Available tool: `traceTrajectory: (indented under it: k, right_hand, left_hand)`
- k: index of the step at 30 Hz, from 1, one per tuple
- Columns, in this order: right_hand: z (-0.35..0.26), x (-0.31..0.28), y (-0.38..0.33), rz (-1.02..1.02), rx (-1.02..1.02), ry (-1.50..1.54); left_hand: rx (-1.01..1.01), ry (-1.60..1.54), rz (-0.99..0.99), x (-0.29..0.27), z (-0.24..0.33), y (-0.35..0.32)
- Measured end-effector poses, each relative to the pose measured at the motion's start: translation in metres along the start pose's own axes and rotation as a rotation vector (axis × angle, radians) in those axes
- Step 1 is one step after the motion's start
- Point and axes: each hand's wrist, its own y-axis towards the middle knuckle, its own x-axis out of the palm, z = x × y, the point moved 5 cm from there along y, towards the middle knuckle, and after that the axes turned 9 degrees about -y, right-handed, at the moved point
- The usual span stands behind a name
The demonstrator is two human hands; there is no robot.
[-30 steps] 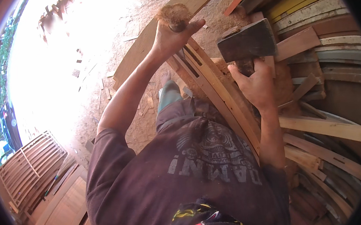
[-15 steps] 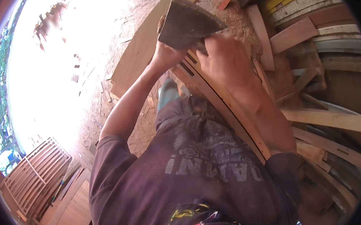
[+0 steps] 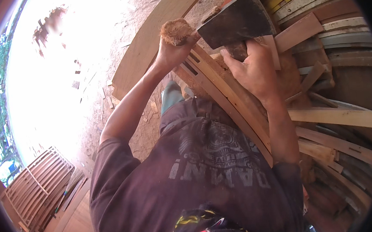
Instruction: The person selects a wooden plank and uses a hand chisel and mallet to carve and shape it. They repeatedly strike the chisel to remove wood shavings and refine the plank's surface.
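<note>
My left hand (image 3: 172, 53) is closed around the upright wooden handle of a chisel (image 3: 177, 31), whose top is frayed and mushroomed. The chisel's blade is hidden below the fist. In my right hand (image 3: 257, 70) is the short handle of a hatchet (image 3: 236, 21), its broad dark head raised to the right of the chisel. Beneath both hands run long wooden beams (image 3: 218, 88) side by side, slanting down to the right past my body. Dark narrow slots show in the beams near my left hand.
A wide, curved wooden board (image 3: 140, 46) lies beyond my left forearm. Stacked planks and offcuts (image 3: 332, 114) crowd the right side. Slatted wooden panels (image 3: 40, 186) stand at the lower left. Wood chips litter the bright ground.
My right hand has swung the hatchet right, away from the chisel, uncovering the frayed handle top. My left hand has stayed nearly in place.
</note>
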Motion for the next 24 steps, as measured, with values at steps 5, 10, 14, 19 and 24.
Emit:
traceTrajectory:
  k: [5,10,14,19,24]
  right_hand:
    - [-0.046,-0.017,0.017,0.151,-0.211,0.012]
    - [-0.053,0.029,0.018,-0.047,-0.219,-0.299]
    - [-0.051,0.025,0.019,-0.152,-0.165,-0.416]
    - [-0.083,-0.012,0.02,0.042,-0.28,-0.131]
    - [-0.054,0.046,-0.003,-0.112,-0.229,-0.434]
  left_hand:
    - [0.055,-0.114,0.043,0.0,0.008,-0.002]
    - [0.115,-0.087,0.034,0.0,-0.001,-0.009]
    - [0.278,0.152,0.054,0.004,-0.001,-0.015]
    - [0.065,0.063,0.012,-0.005,-0.013,-0.027]
    - [0.292,0.164,0.048,0.001,-0.033,-0.03]
